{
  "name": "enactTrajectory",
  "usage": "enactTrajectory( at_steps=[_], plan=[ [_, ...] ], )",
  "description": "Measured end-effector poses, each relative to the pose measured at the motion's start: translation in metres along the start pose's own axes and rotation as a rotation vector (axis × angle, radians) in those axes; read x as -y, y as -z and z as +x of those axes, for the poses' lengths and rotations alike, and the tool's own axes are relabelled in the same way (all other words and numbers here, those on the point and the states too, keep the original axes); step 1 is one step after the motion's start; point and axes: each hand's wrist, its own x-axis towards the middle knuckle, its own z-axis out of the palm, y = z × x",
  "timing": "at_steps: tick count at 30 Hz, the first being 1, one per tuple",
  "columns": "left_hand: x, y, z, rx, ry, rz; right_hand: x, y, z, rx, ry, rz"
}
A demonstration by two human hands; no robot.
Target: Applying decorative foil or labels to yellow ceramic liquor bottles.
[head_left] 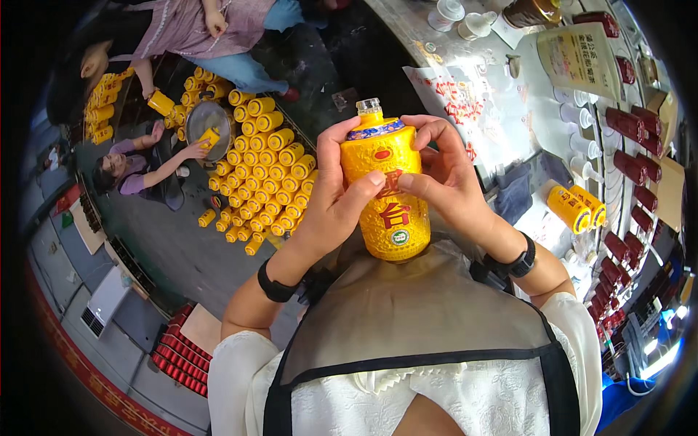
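Note:
Both my hands hold a yellow embossed bottle (pixel 396 225) upright in front of my apron. Its clear glass neck stands uncapped, a blue patterned band circles the shoulder, and red characters and a small round green-and-white label mark the front. My left hand (pixel 338 174) wraps the left side, thumb on the face of the bottle. Around the right side curls my right hand (pixel 447 171), its thumb pressed on the red characters near the other thumb. The backs of the bottle and the curled fingers are partly hidden.
Right of me runs a worktable (pixel 407 29) with a printed sheet (pixel 454 102), a dark cloth (pixel 513 195), two yellow bottles (pixel 568 208), white cups and dark red caps (pixel 625 125). Many yellow bottles (pixel 265 156) stand at left, where a co-worker (pixel 145 167) handles one over a metal basin (pixel 209 120).

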Motion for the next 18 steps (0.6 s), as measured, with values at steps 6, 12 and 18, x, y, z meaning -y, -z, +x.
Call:
enactTrajectory(
  at_steps=[6, 12, 18],
  plan=[
    [0.002, 0.003, -0.004, -0.013, 0.118, -0.205, 0.002, -0.003, 0.002, -0.002, -0.041, 0.079],
    [0.004, 0.007, -0.007, 0.005, 0.099, -0.057, -0.011, 0.001, 0.003, -0.010, -0.074, 0.158],
    [0.001, 0.005, -0.009, 0.001, 0.049, 0.064, -0.016, 0.003, 0.002, 0.015, -0.040, 0.142]
  ],
)
